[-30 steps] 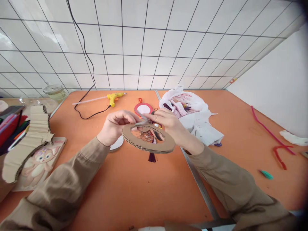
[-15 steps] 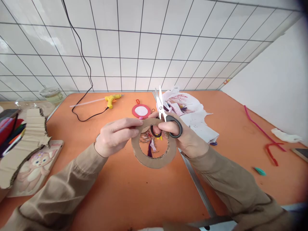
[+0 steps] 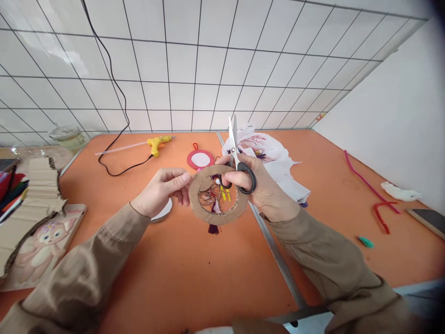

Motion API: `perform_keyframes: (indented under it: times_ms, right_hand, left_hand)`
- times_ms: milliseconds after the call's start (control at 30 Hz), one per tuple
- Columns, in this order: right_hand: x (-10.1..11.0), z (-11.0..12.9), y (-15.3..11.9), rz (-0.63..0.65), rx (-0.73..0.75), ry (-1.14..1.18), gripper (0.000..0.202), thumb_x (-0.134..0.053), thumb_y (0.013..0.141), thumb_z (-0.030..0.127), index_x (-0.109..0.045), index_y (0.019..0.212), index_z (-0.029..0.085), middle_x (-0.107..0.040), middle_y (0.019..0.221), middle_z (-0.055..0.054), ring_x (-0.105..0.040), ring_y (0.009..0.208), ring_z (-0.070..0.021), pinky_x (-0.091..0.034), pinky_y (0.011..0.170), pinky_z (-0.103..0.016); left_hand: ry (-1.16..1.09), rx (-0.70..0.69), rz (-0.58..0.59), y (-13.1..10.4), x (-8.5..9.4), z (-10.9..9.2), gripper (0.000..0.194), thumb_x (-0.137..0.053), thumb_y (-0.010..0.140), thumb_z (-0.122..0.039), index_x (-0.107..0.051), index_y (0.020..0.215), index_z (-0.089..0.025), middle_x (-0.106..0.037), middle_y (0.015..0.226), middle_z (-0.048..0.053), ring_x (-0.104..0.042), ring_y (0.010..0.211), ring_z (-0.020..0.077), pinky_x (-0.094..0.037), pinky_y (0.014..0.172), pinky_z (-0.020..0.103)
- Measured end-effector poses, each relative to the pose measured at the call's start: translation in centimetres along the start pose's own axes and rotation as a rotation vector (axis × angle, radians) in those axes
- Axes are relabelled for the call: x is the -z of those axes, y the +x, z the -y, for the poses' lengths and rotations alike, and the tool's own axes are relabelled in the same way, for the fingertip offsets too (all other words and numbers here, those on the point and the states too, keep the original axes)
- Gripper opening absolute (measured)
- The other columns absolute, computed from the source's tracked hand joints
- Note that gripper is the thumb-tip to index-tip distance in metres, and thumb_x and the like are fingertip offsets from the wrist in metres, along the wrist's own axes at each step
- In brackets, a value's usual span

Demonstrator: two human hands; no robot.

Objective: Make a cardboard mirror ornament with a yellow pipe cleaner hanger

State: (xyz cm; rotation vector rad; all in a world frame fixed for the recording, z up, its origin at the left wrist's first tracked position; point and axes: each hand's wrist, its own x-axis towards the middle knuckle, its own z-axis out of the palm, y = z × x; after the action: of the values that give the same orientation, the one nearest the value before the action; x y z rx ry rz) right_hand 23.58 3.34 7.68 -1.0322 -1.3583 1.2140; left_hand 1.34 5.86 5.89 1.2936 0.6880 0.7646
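Observation:
A flat cardboard ring is held up above the table, its inner edge rough with corrugation. My left hand is closed at the ring's left edge, thumb and fingers pinching it. My right hand grips black-handled scissors, blades upward and slightly apart, and also steadies the ring's upper right side. Through the hole show tangled threads and a dark purple tassel lying on the table. A round white disc lies partly hidden below my left hand. Behind the ring is a red-rimmed round piece.
A yellow glue gun lies at the back left, its cord running up the tiled wall. A crumpled white bag is at the back right. Torn cardboard rests at the left; pipe cleaners lie at the right.
The ring and scissors have risen slightly, and the scissors have turned a little. My left hand has shifted from the ring's top left down to its left edge, uncovering the white disc.

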Motion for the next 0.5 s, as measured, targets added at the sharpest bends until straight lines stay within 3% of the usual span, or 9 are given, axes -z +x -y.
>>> perform_keyframes:
  times_ms: [167,300,500]
  right_hand:
    - [-0.06,-0.06,-0.01,0.035,-0.010,0.012,0.013,-0.069,0.066,0.023,-0.071,0.079,0.024,-0.060,0.058,0.002,-0.054,0.061,-0.0162,-0.043,0.064,-0.033]
    - [-0.31,-0.08,-0.18,0.050,-0.029,0.002,0.013,-0.072,0.067,0.028,-0.072,0.080,0.026,-0.060,0.059,0.001,-0.053,0.059,-0.0173,-0.041,0.059,-0.034]
    - [-0.48,-0.07,-0.23,-0.005,-0.041,0.110,0.023,-0.073,0.073,0.043,-0.071,0.088,0.025,-0.067,0.069,-0.002,-0.062,0.069,-0.0204,-0.048,0.064,-0.036]
  left_hand:
    - [-0.021,0.031,0.003,0.04,-0.16,0.05,0.045,-0.074,0.078,-0.056,-0.066,0.067,-0.013,-0.066,0.057,0.005,-0.059,0.047,0.0121,-0.044,0.045,0.022]
    - [-0.021,0.052,-0.009,0.08,-0.25,0.30,0.042,-0.077,0.076,-0.051,-0.062,0.061,-0.014,-0.058,0.049,0.001,-0.052,0.042,0.0089,-0.036,0.039,0.020]
    - [-0.028,0.047,-0.076,0.16,-0.45,0.10,0.042,-0.083,0.070,-0.049,-0.061,0.060,-0.014,-0.056,0.048,-0.002,-0.050,0.039,0.0066,-0.033,0.036,0.017]
